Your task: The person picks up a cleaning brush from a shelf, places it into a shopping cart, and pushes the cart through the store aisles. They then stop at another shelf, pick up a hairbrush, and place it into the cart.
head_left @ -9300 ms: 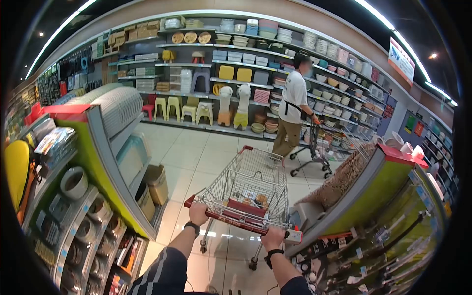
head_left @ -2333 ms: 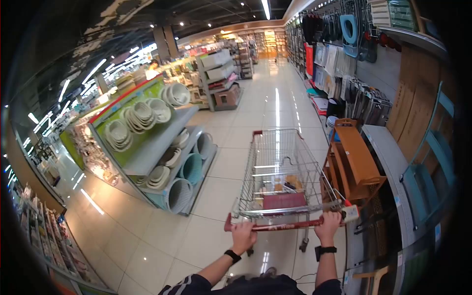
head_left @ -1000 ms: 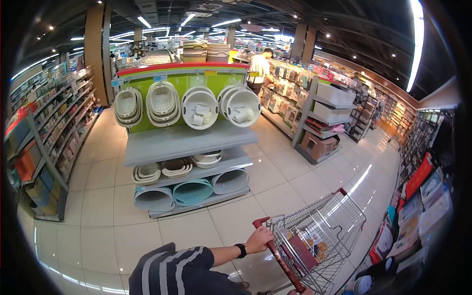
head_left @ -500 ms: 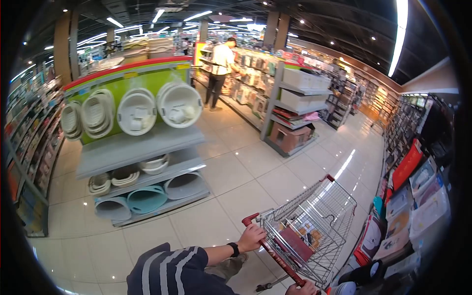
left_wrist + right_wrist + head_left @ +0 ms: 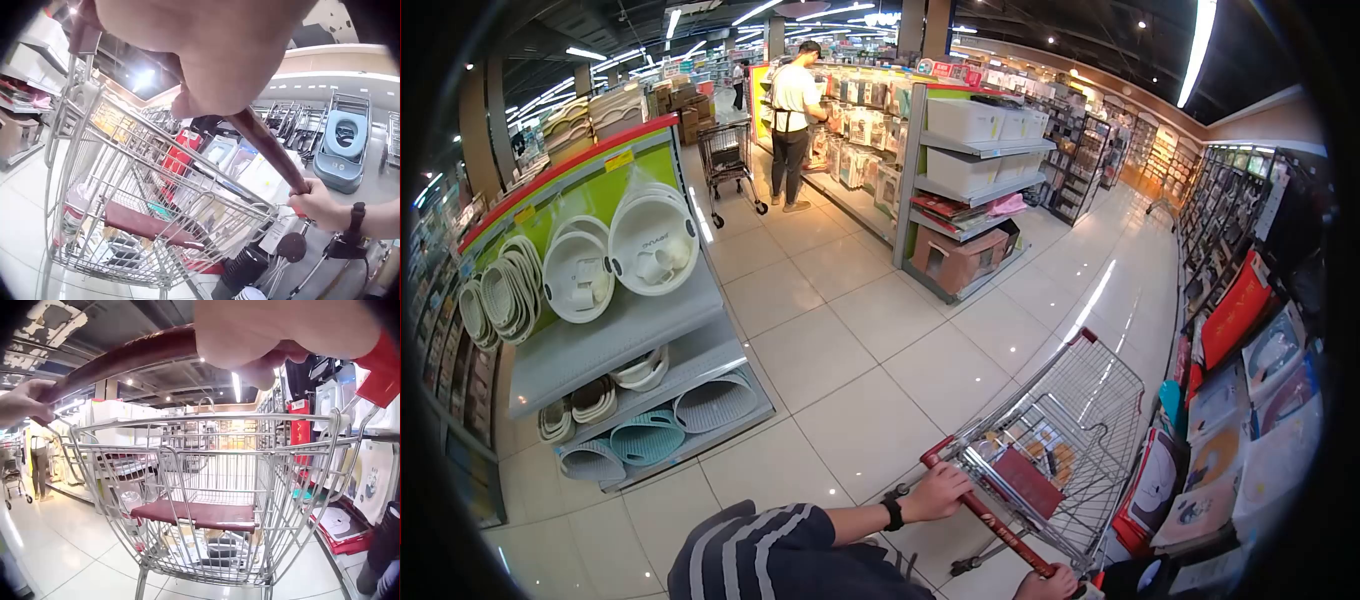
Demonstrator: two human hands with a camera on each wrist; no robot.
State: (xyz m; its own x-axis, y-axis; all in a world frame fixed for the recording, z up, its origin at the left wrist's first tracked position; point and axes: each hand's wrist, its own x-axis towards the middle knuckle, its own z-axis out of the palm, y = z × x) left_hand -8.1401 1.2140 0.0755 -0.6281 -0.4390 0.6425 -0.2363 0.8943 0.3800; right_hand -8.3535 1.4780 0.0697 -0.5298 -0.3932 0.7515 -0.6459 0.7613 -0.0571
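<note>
A wire shopping cart (image 5: 1100, 395) stands in front of me, angled to the right in the head view. My left hand (image 5: 940, 490) grips the left part of its red handle bar (image 5: 998, 525). Fingers of my right hand (image 5: 1048, 583) curl round the bar's other end, low in the head view. The left wrist view also shows the right hand (image 5: 320, 203) wrapped round the bar. Inside the basket hangs a dark red flap (image 5: 200, 514). Behind it lie several small goods, among them a clear container with a red label (image 5: 75, 203), partly hidden by the wires.
A rack of white basins (image 5: 655, 245) stands on the left. Ahead, a shelf end (image 5: 975, 190) holds white boxes, with a person (image 5: 792, 120) and another cart (image 5: 730, 165) beyond. Hanging goods (image 5: 1235, 310) line the right, close to my cart. Tiled floor (image 5: 850, 330) runs between.
The cart has turned away from the stool shelves into the aisle. Lately the basin rack has slid left in view, and the person and second cart show more fully. Both hands stay on the bar.
</note>
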